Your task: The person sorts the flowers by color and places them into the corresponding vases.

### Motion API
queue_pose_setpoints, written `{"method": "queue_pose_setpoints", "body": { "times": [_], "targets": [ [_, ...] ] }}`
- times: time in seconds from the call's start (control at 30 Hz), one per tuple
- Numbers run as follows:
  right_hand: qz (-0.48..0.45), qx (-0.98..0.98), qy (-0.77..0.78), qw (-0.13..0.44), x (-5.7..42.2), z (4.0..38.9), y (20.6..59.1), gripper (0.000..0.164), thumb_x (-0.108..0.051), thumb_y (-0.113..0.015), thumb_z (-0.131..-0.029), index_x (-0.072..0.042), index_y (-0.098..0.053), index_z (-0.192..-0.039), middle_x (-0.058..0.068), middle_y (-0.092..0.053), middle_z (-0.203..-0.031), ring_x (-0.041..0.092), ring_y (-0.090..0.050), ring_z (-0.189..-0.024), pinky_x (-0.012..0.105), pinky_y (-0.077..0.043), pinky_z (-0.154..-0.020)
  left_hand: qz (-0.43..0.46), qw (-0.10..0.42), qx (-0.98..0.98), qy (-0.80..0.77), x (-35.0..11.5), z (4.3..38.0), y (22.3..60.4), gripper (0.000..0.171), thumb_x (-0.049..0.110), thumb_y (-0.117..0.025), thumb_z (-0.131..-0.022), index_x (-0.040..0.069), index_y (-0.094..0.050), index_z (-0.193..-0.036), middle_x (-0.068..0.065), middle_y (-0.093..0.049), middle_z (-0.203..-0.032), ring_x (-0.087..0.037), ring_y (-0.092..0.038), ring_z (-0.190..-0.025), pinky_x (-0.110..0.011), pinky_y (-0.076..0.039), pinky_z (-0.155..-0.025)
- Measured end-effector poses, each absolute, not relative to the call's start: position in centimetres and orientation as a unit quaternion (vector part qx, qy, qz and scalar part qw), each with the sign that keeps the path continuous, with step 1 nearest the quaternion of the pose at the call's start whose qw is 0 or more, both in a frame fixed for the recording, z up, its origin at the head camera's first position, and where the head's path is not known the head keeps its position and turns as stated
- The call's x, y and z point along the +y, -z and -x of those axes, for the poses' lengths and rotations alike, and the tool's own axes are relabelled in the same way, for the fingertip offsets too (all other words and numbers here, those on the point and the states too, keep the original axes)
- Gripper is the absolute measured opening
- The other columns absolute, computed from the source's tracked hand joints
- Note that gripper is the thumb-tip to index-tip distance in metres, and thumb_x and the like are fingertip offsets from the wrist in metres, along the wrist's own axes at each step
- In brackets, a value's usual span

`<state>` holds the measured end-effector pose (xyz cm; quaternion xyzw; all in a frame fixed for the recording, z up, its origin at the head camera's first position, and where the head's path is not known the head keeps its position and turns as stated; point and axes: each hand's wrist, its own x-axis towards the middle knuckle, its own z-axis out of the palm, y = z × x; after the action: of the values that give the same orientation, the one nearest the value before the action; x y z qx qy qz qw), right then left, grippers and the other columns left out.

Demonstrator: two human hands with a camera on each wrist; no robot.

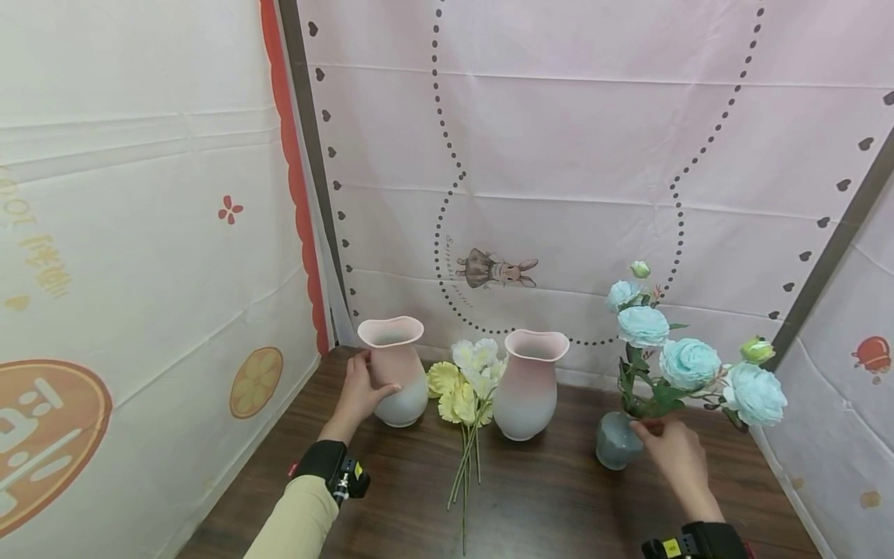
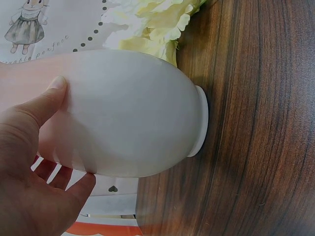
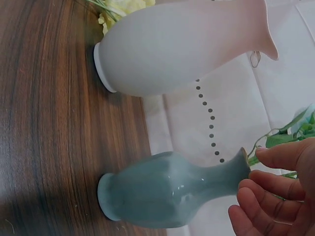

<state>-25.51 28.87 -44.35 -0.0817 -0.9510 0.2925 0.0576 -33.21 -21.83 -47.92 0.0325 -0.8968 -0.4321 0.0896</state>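
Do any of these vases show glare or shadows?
Right wrist view: small bright glints on the teal vase, none apparent on the right pale vase; left wrist view: a soft shadow beside the left hand on the left pale vase; head view: no strong glare.

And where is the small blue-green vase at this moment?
In the head view, the small blue-green vase stands at the right, under the blue flowers, with the right hand at its mouth.
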Motion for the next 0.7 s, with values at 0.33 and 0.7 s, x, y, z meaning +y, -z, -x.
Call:
{"method": "queue_pose_setpoints", "body": {
  "times": [0.33,0.7],
  "targets": [
    [0.046,-0.95,-0.3,0.075,27.1,25.5,45.1,0.033,-0.029,-0.062,-0.096,0.002,-0.068,-0.105,0.023,-0.072,-0.101,0.031,-0.068,-0.084,0.036,-0.053,-0.06,-0.039,0.088,-0.897,0.431,-21.9,33.4,48.0,0.095,0.021,-0.079,-0.085,-0.002,-0.016,-0.152,-0.028,-0.024,-0.15,-0.046,-0.031,-0.145,-0.055,-0.03,-0.122],
    [0.021,-0.946,-0.321,0.052,24.9,25.6,45.7,0.029,-0.03,-0.064,-0.095,-0.002,-0.066,-0.104,0.015,-0.072,-0.099,0.023,-0.067,-0.084,0.038,-0.055,-0.066,-0.042,0.087,-0.895,0.435,-21.8,33.5,48.0,0.094,0.02,-0.079,-0.085,-0.002,-0.017,-0.151,-0.028,-0.023,-0.15,-0.045,-0.03,-0.145,-0.055,-0.03,-0.122]
  ]
}}
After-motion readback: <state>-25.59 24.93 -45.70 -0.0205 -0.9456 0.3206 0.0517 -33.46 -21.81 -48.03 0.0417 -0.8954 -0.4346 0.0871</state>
